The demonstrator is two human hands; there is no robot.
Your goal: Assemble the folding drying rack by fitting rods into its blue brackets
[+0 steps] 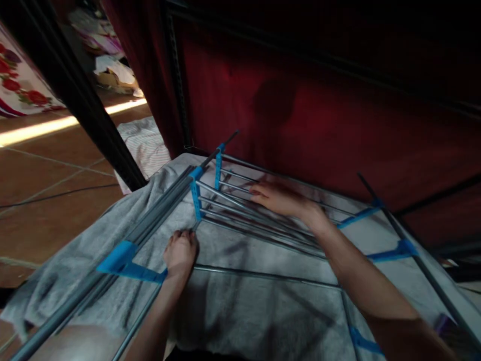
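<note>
A rack of grey metal tubes joined by blue plastic brackets lies across the grey blanket (240,321). My left hand (180,253) is curled round a thin tube on the rack's left side, near a blue bracket (195,195). Farther back, my right hand (280,198) reaches over the rods, its fingers bent round a metal rod (235,187) of the far row. Its palm side is hidden. Between the hands, several near rods (244,228) run from the left bracket toward the right side. A wide blue bracket (131,265) lies close to my left wrist.
A dark red curtain (233,100) hangs behind the bed's far edge. At the left stands a dark metal post (90,100), with tiled floor (48,165) and a striped cloth (145,145) beyond. Long tubes (161,208) stretch along the rack's left side.
</note>
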